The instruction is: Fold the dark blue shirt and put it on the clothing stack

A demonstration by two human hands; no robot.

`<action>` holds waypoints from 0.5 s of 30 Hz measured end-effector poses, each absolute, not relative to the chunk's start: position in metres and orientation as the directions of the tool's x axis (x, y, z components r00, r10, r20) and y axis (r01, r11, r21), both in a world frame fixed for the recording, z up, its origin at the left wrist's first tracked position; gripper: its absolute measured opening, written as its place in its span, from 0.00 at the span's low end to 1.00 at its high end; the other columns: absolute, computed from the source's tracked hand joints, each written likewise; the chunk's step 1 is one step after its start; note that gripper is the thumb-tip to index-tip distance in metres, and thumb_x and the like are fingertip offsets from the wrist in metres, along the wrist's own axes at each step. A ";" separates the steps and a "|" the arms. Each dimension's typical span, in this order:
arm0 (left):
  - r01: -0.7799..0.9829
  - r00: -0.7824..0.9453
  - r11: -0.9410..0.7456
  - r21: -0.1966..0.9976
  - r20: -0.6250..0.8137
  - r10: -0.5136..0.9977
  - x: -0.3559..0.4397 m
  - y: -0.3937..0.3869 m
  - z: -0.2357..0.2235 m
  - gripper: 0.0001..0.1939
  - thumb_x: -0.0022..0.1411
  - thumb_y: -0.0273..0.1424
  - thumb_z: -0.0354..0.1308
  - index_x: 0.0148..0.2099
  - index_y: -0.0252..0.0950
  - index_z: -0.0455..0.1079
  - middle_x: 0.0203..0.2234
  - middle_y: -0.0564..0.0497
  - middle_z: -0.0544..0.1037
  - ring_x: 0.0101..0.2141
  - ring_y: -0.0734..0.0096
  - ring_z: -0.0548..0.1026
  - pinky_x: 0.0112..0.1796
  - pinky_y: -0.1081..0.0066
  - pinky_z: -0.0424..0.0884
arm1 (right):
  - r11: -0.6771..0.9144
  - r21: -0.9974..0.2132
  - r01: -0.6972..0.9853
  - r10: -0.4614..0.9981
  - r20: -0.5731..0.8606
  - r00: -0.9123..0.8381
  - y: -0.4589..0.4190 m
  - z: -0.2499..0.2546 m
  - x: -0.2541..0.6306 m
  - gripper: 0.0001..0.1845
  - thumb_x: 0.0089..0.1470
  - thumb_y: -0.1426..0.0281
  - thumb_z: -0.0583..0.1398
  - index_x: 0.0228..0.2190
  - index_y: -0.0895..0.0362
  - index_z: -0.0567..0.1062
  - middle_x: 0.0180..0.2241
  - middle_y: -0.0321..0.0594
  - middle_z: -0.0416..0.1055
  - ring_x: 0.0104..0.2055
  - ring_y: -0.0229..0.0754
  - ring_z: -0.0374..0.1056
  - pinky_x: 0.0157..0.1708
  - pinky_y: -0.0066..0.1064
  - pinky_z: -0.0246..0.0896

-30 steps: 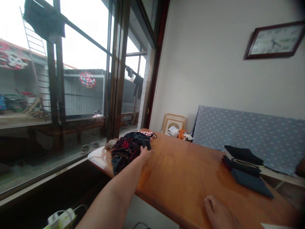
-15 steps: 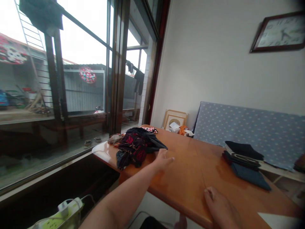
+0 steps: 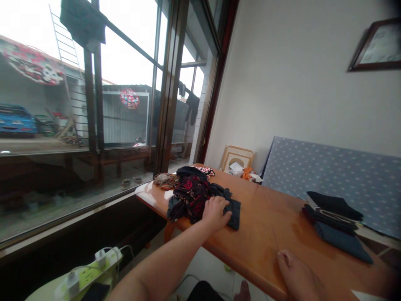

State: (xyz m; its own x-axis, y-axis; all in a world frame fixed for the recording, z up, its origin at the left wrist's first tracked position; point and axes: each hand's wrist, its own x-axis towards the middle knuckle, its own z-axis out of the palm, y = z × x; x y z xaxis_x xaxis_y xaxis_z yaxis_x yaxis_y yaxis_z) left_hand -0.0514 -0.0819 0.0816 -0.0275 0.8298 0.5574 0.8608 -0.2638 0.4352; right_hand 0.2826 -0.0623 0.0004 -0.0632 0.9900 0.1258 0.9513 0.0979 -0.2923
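Observation:
A heap of dark clothes with a red floral pattern point(image 3: 191, 196) lies on the wooden table point(image 3: 260, 225), near its window end. My left hand point(image 3: 215, 213) lies on the heap with curled fingers over a navy garment point(image 3: 234, 216), whose edge sticks out to the right. My right hand point(image 3: 297, 276) rests at the table's near edge and holds nothing. Further right sits a folded stack of dark clothes point(image 3: 333, 223), apart from both hands. A striped cloth point(image 3: 164, 180) and a red-and-white patterned cloth point(image 3: 205, 170) lie behind the heap.
A power strip with plugs point(image 3: 87, 271) lies below the table on the left. A large window point(image 3: 125, 104) runs along the left side. A dotted blue padded board point(image 3: 328, 175) leans behind the table, and picture frames point(image 3: 237, 158) stand at its far end.
My left hand has moved from the bare table onto the heap. The navy garment now spreads further right under it. The view has shifted slightly; my right hand stays at the table edge.

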 end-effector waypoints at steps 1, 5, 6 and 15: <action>0.896 -0.116 -0.167 0.412 0.580 0.806 -0.062 -0.081 0.088 0.24 0.60 0.40 0.59 0.59 0.47 0.69 0.60 0.48 0.68 0.62 0.52 0.60 0.60 0.53 0.56 | 0.089 -0.295 0.951 0.992 0.107 -0.059 -0.060 -0.001 0.284 0.25 0.61 0.52 0.44 0.43 0.48 0.76 0.39 0.44 0.79 0.36 0.52 0.75 0.35 0.38 0.61; 0.854 -0.429 0.150 0.499 0.509 0.746 -0.112 -0.078 0.098 0.42 0.49 0.36 0.68 0.66 0.43 0.61 0.69 0.45 0.56 0.69 0.47 0.43 0.65 0.48 0.40 | 0.090 -0.292 0.952 0.995 0.071 -0.072 -0.053 -0.006 0.287 0.25 0.61 0.52 0.44 0.40 0.48 0.76 0.38 0.44 0.80 0.36 0.51 0.75 0.36 0.38 0.62; 0.796 -0.500 0.187 0.576 0.451 0.739 -0.124 -0.078 0.096 0.42 0.47 0.34 0.69 0.65 0.43 0.63 0.68 0.45 0.57 0.69 0.46 0.45 0.65 0.48 0.39 | 0.098 -0.291 0.952 0.994 0.076 -0.079 -0.053 -0.006 0.287 0.25 0.62 0.52 0.44 0.40 0.48 0.76 0.38 0.44 0.79 0.36 0.51 0.75 0.37 0.38 0.62; 0.413 -0.678 -0.060 0.909 0.351 0.646 -0.157 -0.076 0.108 0.15 0.65 0.36 0.52 0.50 0.40 0.74 0.43 0.45 0.81 0.48 0.54 0.76 0.50 0.56 0.70 | 0.115 -0.281 0.953 0.992 0.091 -0.093 -0.066 0.003 0.280 0.25 0.63 0.54 0.42 0.40 0.50 0.74 0.39 0.46 0.79 0.40 0.53 0.75 0.38 0.39 0.62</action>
